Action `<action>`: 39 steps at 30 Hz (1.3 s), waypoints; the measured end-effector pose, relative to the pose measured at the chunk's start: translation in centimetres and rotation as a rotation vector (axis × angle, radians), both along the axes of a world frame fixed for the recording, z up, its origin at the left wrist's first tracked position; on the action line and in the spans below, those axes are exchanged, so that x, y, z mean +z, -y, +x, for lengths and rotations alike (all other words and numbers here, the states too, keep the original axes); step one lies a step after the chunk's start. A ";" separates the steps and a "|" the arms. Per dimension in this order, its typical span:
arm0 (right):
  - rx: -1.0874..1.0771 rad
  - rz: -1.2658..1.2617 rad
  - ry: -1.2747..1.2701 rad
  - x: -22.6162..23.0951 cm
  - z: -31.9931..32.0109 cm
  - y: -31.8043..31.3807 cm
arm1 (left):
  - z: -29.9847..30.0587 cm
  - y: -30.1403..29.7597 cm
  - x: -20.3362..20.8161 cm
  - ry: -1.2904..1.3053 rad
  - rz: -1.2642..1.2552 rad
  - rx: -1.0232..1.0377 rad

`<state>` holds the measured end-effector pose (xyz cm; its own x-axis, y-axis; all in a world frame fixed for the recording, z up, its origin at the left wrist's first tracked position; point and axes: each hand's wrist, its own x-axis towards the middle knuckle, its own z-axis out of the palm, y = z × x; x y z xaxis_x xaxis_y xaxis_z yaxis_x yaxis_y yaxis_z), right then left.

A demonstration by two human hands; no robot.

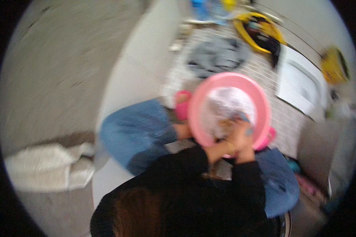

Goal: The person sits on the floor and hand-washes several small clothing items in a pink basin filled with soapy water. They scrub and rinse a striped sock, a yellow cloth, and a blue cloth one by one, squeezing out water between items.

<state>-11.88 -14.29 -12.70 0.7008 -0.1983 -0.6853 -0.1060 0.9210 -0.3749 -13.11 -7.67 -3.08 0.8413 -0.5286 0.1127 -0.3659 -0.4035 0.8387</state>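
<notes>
A round pink basin (261,93) with whitish, sudsy water (229,98) stands between my knees. Both hands are pressed close together over its near right part. My left hand (232,143), with a thin gold-coloured band at the wrist, comes in from the left. Against it, my right hand (244,132) looks curled. A small blurred bundle with bluish and brownish patches (241,117) shows at the fingers. Its kind cannot be made out. Motion smears the fingers of both hands.
Grey wet cloth (217,55) lies on the tiles beyond the basin. Farther back is a yellow basin (241,29) of dark clothes. A white squat toilet (300,85) and a yellow bucket (335,65) stand at right. A low white wall (126,75) runs along the left; pale cloth (43,166) lies past it.
</notes>
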 end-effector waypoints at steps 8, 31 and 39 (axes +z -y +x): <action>0.064 0.035 0.202 7.3 1.7 -4.6 | 8.1 -2.9 0.7 -0.138 0.080 0.195; 0.120 0.089 0.399 4.6 0.7 0.3 | 3.9 -2.1 6.6 -0.091 0.179 0.103; -0.058 -0.065 0.125 11.7 2.5 -3.4 | 5.0 0.3 4.8 0.242 0.213 0.506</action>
